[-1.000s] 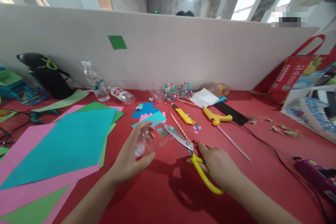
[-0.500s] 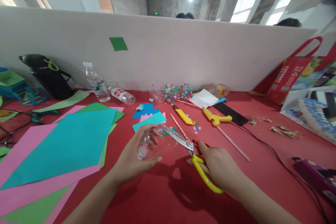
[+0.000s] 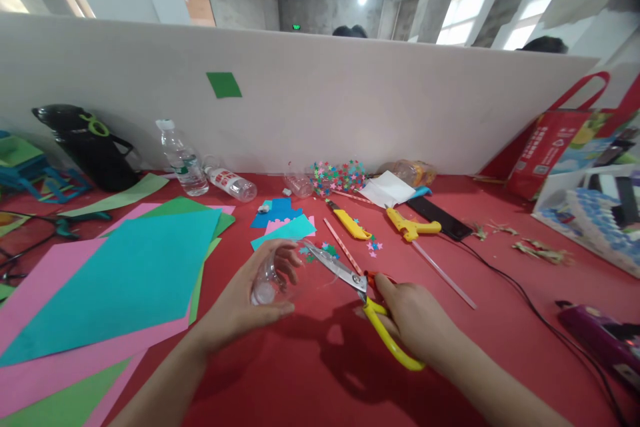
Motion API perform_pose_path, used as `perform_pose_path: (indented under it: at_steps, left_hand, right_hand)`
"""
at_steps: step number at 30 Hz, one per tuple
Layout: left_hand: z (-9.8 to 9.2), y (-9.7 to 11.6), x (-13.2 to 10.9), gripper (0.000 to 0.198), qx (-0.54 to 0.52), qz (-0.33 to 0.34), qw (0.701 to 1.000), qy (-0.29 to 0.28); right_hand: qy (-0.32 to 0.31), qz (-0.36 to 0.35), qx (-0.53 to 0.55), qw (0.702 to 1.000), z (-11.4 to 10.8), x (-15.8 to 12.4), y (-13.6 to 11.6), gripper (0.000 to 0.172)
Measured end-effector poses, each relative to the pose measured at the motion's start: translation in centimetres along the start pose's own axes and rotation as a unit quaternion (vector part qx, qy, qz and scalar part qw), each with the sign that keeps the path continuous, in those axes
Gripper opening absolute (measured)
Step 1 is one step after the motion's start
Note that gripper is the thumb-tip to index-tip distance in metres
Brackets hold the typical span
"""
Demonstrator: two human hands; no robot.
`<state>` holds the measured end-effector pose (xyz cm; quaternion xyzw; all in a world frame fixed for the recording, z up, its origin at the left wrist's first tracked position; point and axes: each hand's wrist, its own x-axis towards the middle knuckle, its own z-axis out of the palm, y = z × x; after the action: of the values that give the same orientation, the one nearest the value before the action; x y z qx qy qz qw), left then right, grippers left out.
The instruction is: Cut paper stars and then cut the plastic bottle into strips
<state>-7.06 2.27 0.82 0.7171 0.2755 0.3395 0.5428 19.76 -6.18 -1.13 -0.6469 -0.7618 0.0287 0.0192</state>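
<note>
1. Vs. 0.5 s ago: L hand (image 3: 233,307) & clear plastic piece (image 3: 271,275) shift a bit to frame L; R hand (image 3: 420,320) approx. same spot.
2. L grip: fingers curled part-way round plastic, thumb extended along near side; piece sits just below frame ctr.
3. R grip: fingers wrapped on handles of scissors (image 3: 357,279), blades pointing up-L; can't tell if they touch plastic.
4. Striped straw (image 3: 342,245), yellow cutter (image 3: 351,223), yellow glue gun (image 3: 413,225): R of ctr.
5. Teal sheet (image 3: 125,273): frame L, atop pink sheet (image 3: 43,270).
</note>
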Motion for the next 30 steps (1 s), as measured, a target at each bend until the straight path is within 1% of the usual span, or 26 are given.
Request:
perform_pose_path:
  at_steps: [3, 8, 13, 16, 18, 20, 22, 24, 27, 29, 30]
  left_hand:
    - [0.0, 0.0, -0.1, 0.06, -0.009, -0.005, 1.0, -0.023]
    - [-0.2, -0.3, 0.0, 0.061, -0.027, -0.027, 0.999, -0.039]
    - [-0.4, -0.4, 0.1, 0.06, -0.051, -0.033, 0.997, -0.047]
    - [-0.6, -0.4, 0.1, 0.058, -0.075, -0.031, 0.996, -0.044]
    - [-0.8, -0.4, 0.2, 0.056, -0.072, -0.019, 0.997, -0.029]
    - [-0.8, -0.5, 0.3, 0.056, -0.045, 0.002, 0.999, 0.007]
    - [-0.5, -0.7, 0.3, 0.055, 0.004, 0.017, 0.998, 0.054]
    - [-0.1, -0.9, 0.2, 0.054, 0.07, 0.034, 0.993, 0.089]
    - [0.8, -1.1, 0.1, 0.064, 0.155, 0.056, 0.979, 0.124]
    - [1.1, -1.0, 0.0, 0.069, 0.177, 0.056, 0.973, 0.139]
    - [1.3, -1.0, 0.1, 0.068, 0.177, 0.055, 0.973, 0.137]
  right_hand:
    - [0.011, -0.006, 0.002, 1.0, 0.2, -0.1, 0.1, 0.037]
    - [-0.022, -0.003, 0.0, 1.0, 0.2, 0.0, 0.0, 0.038]
    - [-0.048, 0.009, 0.007, 0.999, -0.2, 0.2, -0.1, 0.025]
    - [-0.054, 0.016, 0.012, 0.998, -0.4, 0.2, -0.3, 0.022]
    - [-0.048, 0.018, 0.018, 0.998, -0.4, 0.2, -0.4, 0.022]
    - [-0.04, 0.027, 0.026, 0.998, -0.4, 0.1, -0.5, 0.021]
    - [-0.035, 0.041, 0.033, 0.998, -0.4, 0.0, -0.7, 0.022]
    - [-0.032, 0.05, 0.038, 0.998, -0.4, -0.1, -0.8, 0.024]
    - [-0.02, 0.043, 0.031, 0.998, -0.2, -0.1, -1.0, 0.029]
    - [-0.012, 0.035, 0.026, 0.999, -0.1, -0.1, -1.0, 0.032]
    - [-0.01, 0.032, 0.025, 0.999, 0.0, 0.0, -1.0, 0.033]
